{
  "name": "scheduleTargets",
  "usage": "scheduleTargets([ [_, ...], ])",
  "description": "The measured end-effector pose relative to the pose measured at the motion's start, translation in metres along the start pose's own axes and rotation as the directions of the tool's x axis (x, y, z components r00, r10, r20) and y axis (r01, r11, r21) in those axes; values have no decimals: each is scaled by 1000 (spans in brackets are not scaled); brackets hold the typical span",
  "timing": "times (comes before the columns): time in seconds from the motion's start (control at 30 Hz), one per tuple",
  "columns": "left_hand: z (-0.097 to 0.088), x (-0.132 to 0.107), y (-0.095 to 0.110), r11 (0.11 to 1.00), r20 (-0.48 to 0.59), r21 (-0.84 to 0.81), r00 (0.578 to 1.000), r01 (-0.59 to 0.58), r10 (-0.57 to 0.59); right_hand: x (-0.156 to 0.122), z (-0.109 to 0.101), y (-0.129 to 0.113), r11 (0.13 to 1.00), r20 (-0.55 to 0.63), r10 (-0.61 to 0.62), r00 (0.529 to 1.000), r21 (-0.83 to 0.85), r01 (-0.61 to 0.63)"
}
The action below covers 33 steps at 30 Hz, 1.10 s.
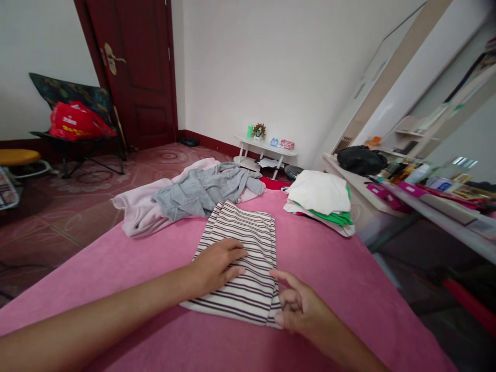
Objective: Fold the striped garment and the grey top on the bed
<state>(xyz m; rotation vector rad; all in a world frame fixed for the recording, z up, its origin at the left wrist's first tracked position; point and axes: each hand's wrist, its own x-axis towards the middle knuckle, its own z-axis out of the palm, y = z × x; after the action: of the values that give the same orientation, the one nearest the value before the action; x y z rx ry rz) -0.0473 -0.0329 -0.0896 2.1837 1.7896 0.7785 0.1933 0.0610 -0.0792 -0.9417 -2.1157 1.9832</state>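
The striped cloth (258, 258), folded into a flat rectangle, lies on the pink bed (349, 279) around the middle, well in from the left and right edges. The grey garment (205, 188) lies loose toward the bed's far left edge, just beside its top, and the pile of folded clothes (320, 191) sits near the far right corner.

The left hand (220, 261) rests palm down on the cloth, fingers loosely spread and gripping nothing. The right hand (300, 305) is at its right side, forefinger and thumb apart, both at the edge, the other fingers curled; whether they pinch any fabric, I cannot tell.

The cloth looks light, soft and limp, hardly fragile, though its stacked layers could slide or ruck up. The layered right side and its near corner seem good places to grip, with a flat palm steadying the top.
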Motion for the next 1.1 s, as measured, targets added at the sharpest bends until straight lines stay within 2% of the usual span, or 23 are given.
scheduleTargets([
  [0.13,15,-6,-9,998,-78,44,996,47,-44,-10,8,2,996,-211,-78,974,23,84],
  [0.23,24,-12,-14,990,-117,133,992,52,-37,-19,12,3,990,-380,-133,915,-10,140],
  [0.33,27,-17,-19,979,-133,190,990,78,-53,-24,12,13,985,-455,-173,874,-60,164],
  [0.4,28,-18,-22,972,-130,217,990,89,-61,-22,10,23,988,-430,-150,890,-47,144],
  [0.5,29,-19,-23,963,-135,257,989,87,-53,-11,7,31,998,-337,-55,940,-18,52],
  [0.6,26,-17,-18,949,-137,305,990,85,-44,3,3,26,997,-267,37,963,-58,-54],
  [0.7,13,-7,-8,928,-81,356,993,106,-83,15,0,19,990,-200,84,976,-98,-105],
  [0.8,-2,17,0,888,-15,420,980,188,-200,21,-3,20,991,-171,89,981,-84,-105],
  [0.87,-8,38,2,879,4,432,974,203,-227,23,-4,25,993,-181,73,981,-76,-88],
  [1.0,-2,81,-1,939,24,332,995,85,-99,23,-5,31,994,-172,58,983,-78,-73],
  [1.1,9,106,-7,956,89,293,994,30,-58,22,-5,32,995,-164,57,985,-74,-70],
])
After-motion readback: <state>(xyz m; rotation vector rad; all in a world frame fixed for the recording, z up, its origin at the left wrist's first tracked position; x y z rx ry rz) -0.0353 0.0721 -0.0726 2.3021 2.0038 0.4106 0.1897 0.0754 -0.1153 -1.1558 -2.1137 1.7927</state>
